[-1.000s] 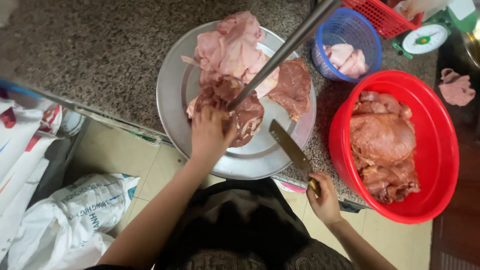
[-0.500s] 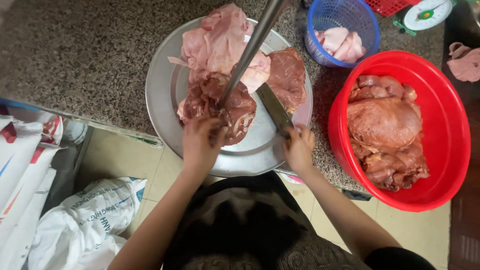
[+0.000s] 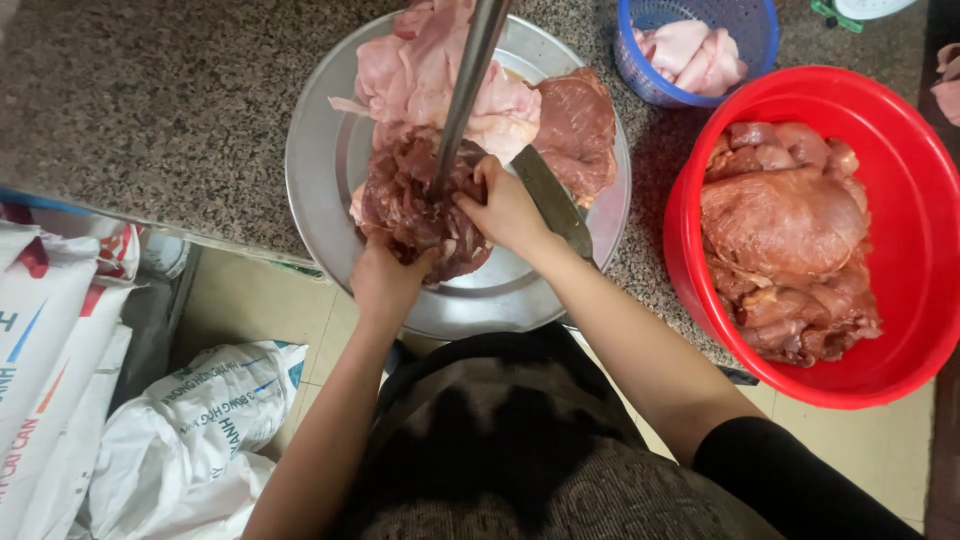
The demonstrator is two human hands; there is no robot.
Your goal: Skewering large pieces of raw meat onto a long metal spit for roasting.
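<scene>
Head view, dark red wet lump of raw meat (image 3: 420,205) on round metal tray (image 3: 320,190), left hand (image 3: 388,280) and right hand (image 3: 505,205) both grasping it, long steel knife (image 3: 552,200) lying just beside.

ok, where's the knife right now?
In the head view the knife lies on the round metal tray, right of the dark meat, just beyond the right hand.

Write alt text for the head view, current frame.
Both hands, left hand and right hand, grip a dark red meat piece around a metal rod on a round metal tray; a knife lies beside it, a red basin of meat alongside.
</scene>
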